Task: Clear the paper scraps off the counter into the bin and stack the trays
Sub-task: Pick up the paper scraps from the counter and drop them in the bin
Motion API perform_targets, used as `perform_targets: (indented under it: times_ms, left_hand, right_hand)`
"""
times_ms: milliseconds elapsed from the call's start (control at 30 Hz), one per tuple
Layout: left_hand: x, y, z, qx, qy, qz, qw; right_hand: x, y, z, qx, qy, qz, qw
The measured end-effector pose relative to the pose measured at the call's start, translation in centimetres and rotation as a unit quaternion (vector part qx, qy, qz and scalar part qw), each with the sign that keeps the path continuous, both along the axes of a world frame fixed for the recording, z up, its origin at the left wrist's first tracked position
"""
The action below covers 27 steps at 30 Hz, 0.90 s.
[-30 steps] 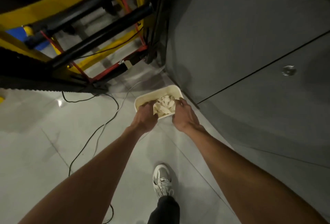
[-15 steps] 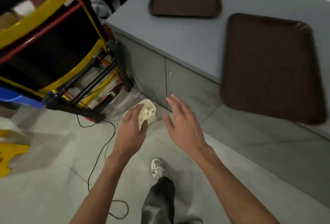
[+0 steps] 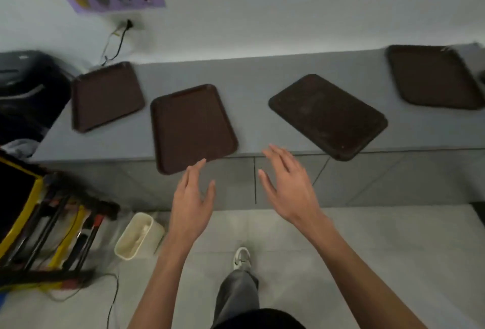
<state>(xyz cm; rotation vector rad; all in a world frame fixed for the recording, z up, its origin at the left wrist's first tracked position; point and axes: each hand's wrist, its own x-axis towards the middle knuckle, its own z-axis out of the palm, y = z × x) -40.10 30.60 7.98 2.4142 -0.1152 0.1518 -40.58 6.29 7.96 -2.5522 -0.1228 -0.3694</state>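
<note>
Left hand (image 3: 193, 204) and right hand (image 3: 290, 189), fingers spread and holding nothing, hover before the counter (image 3: 252, 84); four brown trays (image 3: 193, 126) lie apart. Bin (image 3: 137, 235) stands on the floor.

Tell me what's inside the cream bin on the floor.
The bin holds a pale crumpled lump, probably paper scraps, near its far end. Its own walls hide the bottom and anything deeper.

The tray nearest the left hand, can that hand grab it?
Probably yes. The left hand is open with fingertips right by the tray's near edge, which sticks out past the counter, and nothing lies between them.
</note>
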Motion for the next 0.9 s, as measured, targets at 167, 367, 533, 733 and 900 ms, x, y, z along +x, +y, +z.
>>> perform_targets:
  times_ms: [167,367,533,733,900]
  left_hand:
    - [4.8,-11.1,2.0,0.013,-0.013,-0.088,0.996]
    - [12.6,-27.5,4.7,-0.005,-0.02,-0.182,0.983]
    - [17.6,-41.5,6.9,-0.009,-0.037,-0.234,0.971]
    - [22.0,-56.3,7.9,-0.006,-0.04,-0.318,0.947]
    - [24.2,-67.8,7.6,-0.018,-0.029,-0.358,0.933]
  right_hand:
    - [0.6,-12.5,2.6,0.008,-0.01,-0.118,0.993]
    - [3.7,-28.1,5.7,0.009,-0.021,-0.239,0.971]
    - [5.5,-40.1,8.4,0.008,-0.021,-0.305,0.952]
    - [6.7,-53.5,9.9,0.027,-0.045,-0.37,0.927]
    - [7.2,-63.1,10.0,0.03,-0.061,-0.398,0.915]
